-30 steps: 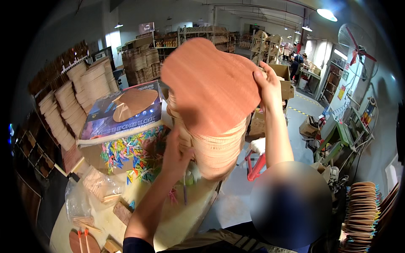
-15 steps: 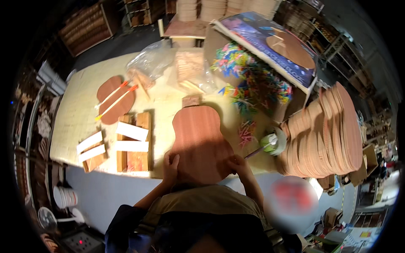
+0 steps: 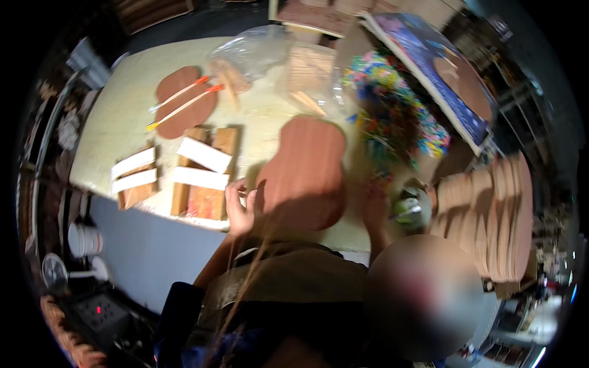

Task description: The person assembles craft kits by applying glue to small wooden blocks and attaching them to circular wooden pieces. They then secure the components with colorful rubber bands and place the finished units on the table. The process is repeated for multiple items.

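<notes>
Left hand (image 3: 240, 210): bare, no glove, ring or watch visible. Right hand (image 3: 374, 205): bare too, blurred, detail not readable. Left forearm (image 3: 211, 270) uncovered up to about the elbow, then a dark navy sleeve (image 3: 178, 306), rolled or short, can't tell which. Torso: olive-brown top or apron (image 3: 288, 276), plain fabric, light strip at its upper edge. Darker clothing below it, with a bluish patch near the bottom.

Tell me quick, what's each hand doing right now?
Left hand: fingers open, touching the left edge of the guitar-shaped wooden board.
Right hand: at the board's right edge; blurred, grip cannot be told.
</notes>
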`<action>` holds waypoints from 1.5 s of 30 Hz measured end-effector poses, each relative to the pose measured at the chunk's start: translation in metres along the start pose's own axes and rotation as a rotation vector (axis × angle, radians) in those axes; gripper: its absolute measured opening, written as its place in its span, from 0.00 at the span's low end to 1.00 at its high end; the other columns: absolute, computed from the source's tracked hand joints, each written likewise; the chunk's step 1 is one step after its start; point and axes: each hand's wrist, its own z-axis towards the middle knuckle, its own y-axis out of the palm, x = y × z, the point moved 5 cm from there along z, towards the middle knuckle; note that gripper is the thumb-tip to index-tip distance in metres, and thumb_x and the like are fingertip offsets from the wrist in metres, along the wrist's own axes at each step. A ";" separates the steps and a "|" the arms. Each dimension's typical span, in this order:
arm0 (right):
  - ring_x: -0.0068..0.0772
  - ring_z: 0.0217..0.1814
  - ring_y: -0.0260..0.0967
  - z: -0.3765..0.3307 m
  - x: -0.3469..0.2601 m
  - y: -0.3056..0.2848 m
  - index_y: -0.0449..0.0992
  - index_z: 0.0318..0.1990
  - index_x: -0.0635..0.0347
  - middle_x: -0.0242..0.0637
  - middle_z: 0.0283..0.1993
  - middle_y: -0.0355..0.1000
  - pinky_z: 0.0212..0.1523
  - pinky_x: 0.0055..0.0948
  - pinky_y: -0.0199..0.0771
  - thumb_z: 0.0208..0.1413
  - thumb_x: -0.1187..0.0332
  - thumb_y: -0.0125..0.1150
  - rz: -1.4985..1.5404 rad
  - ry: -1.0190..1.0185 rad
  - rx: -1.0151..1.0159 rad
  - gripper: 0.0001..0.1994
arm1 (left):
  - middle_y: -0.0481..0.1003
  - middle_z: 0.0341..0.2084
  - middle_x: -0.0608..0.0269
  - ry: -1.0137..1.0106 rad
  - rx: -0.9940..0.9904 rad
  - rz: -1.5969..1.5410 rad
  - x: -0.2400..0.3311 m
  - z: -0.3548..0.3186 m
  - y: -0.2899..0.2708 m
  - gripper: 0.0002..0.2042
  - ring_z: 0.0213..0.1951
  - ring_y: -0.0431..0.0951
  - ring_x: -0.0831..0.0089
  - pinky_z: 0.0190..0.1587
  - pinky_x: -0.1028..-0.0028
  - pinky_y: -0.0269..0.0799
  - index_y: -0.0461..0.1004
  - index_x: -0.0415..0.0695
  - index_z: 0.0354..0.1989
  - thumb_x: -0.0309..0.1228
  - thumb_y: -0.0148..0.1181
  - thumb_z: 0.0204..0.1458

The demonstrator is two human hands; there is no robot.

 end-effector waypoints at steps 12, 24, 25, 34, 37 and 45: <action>0.48 0.40 0.70 0.036 0.004 0.042 0.76 0.30 0.60 0.45 0.36 0.72 0.45 0.41 0.67 0.45 0.67 0.56 0.341 -0.102 -0.169 0.08 | 0.71 0.22 0.69 -0.864 0.711 -0.983 -0.123 0.017 -0.070 0.03 0.24 0.68 0.79 0.30 0.78 0.69 0.71 0.39 0.33 0.25 0.52 0.57; 0.46 0.42 0.68 0.028 -0.004 0.045 0.73 0.44 0.60 0.44 0.39 0.69 0.46 0.40 0.67 0.41 0.69 0.61 0.537 -0.284 -0.282 0.18 | 0.74 0.28 0.63 -0.415 0.435 -0.583 -0.032 0.061 -0.036 0.04 0.32 0.72 0.73 0.37 0.75 0.70 0.74 0.39 0.36 0.24 0.58 0.54; 0.45 0.42 0.67 0.028 -0.002 0.045 0.72 0.45 0.60 0.44 0.39 0.68 0.46 0.40 0.66 0.43 0.69 0.61 0.551 -0.230 -0.292 0.18 | 0.73 0.28 0.61 -0.171 0.241 -0.224 -0.002 0.070 -0.021 0.04 0.33 0.72 0.68 0.39 0.71 0.69 0.74 0.38 0.35 0.23 0.59 0.51; 0.32 0.42 0.70 0.031 -0.011 0.063 0.71 0.44 0.63 0.36 0.42 0.70 0.43 0.30 0.72 0.58 0.70 0.54 1.634 0.915 -0.285 0.09 | 0.70 0.39 0.51 0.510 -0.383 0.117 0.064 0.072 0.143 0.05 0.43 0.69 0.53 0.46 0.62 0.67 0.70 0.39 0.26 0.17 0.56 0.38; 0.31 0.42 0.71 0.019 -0.011 0.082 0.72 0.42 0.62 0.36 0.41 0.71 0.45 0.30 0.75 0.59 0.71 0.53 2.011 1.070 -0.250 0.06 | 0.69 0.39 0.50 0.539 -0.415 0.100 0.059 0.070 0.162 0.05 0.44 0.69 0.52 0.47 0.62 0.67 0.70 0.38 0.25 0.17 0.55 0.39; 0.32 0.42 0.71 0.011 -0.025 0.080 0.72 0.39 0.62 0.36 0.38 0.72 0.44 0.29 0.75 0.58 0.73 0.54 2.080 1.128 -0.331 0.05 | 0.70 0.37 0.52 0.532 -0.450 0.047 0.044 0.069 0.172 0.03 0.40 0.70 0.53 0.43 0.61 0.67 0.69 0.39 0.24 0.19 0.54 0.41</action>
